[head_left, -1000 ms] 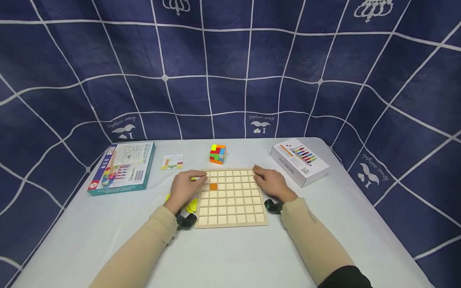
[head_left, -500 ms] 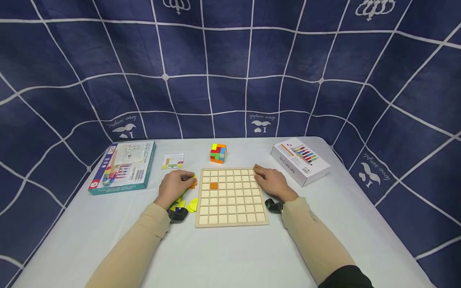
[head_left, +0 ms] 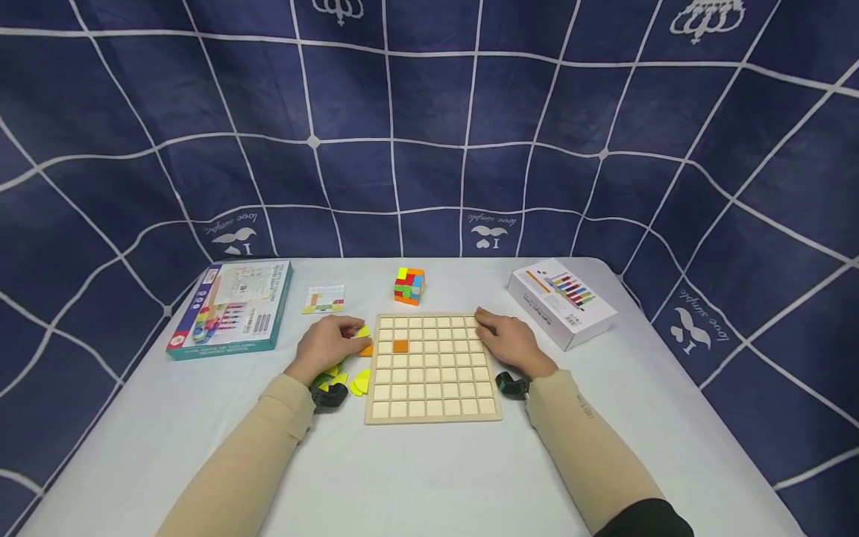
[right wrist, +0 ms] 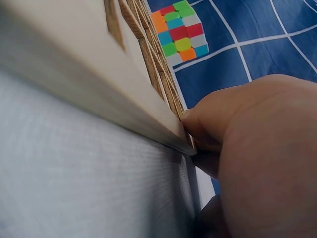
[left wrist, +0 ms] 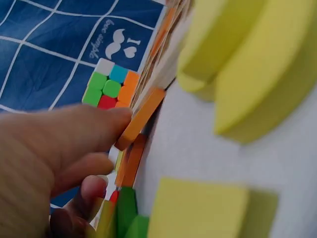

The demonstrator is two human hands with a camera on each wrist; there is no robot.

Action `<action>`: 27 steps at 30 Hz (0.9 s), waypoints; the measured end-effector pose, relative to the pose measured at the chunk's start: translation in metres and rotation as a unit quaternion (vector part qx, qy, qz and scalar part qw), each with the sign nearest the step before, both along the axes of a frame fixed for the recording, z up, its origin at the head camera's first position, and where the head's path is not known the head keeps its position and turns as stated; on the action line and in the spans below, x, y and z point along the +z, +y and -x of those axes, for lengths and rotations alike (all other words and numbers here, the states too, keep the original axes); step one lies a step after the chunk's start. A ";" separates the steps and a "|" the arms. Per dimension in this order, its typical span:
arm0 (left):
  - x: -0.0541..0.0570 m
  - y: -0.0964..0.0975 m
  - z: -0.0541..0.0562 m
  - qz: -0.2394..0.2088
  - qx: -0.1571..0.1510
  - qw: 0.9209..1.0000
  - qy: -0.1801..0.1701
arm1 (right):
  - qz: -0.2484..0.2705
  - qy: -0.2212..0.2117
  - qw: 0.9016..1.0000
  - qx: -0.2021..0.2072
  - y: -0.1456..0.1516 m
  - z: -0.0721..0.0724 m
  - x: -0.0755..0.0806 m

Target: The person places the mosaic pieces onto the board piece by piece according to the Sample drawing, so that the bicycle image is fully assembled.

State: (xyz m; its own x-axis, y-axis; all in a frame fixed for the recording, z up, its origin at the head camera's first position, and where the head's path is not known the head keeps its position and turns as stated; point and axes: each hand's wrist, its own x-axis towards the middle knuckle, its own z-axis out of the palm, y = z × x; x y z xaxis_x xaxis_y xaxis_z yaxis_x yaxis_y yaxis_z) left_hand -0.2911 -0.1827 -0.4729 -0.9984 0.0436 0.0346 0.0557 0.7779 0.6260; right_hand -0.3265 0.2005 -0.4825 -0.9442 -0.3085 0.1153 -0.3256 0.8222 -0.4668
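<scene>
A wooden grid board [head_left: 435, 421] lies on the table, with one orange square tile [head_left: 400, 346] in a cell near its upper left. To the left of the board, my left hand [head_left: 326, 344] pinches an orange tile [left wrist: 141, 119] between thumb and fingers; it stands tilted in the left wrist view. A second orange piece [left wrist: 130, 161] lies just behind it. Under and beside that hand are yellow pieces [head_left: 360, 382] and green pieces [left wrist: 127, 210]. My right hand [head_left: 511, 344] grips the board's upper right edge, thumb on top; its other fingers are partly hidden.
Behind the board stands a colourful puzzle cube [head_left: 408, 286]. A small pattern card [head_left: 324, 299] lies at the back left, beside a flat teal-edged box [head_left: 231, 309]. At the back right is a white box [head_left: 562, 302]. A blue curtain [head_left: 429, 112] hangs behind the table.
My left hand has moved off the board's upper left to the loose pieces and taken an orange tile. My right hand stays on the board's edge.
</scene>
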 end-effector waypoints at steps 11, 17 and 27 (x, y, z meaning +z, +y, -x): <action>0.000 0.004 -0.001 0.005 0.018 1.000 0.007 | 0.000 0.003 1.000 0.000 0.001 0.000 0.001; -0.001 0.005 -0.001 0.005 0.023 1.000 0.013 | 0.000 0.004 1.000 -0.001 0.001 0.000 0.000; 0.001 0.008 -0.002 0.014 0.033 0.999 0.008 | 0.010 0.000 1.000 -0.001 0.000 -0.001 0.002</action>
State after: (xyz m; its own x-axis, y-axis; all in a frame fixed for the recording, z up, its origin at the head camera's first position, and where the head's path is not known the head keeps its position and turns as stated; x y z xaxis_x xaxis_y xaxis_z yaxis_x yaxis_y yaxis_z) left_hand -0.2887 -0.1746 -0.4714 -0.9985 -0.0206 0.0501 0.0139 0.7969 0.6040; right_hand -0.3251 0.2008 -0.4809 -0.9452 -0.3034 0.1208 -0.3230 0.8135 -0.4837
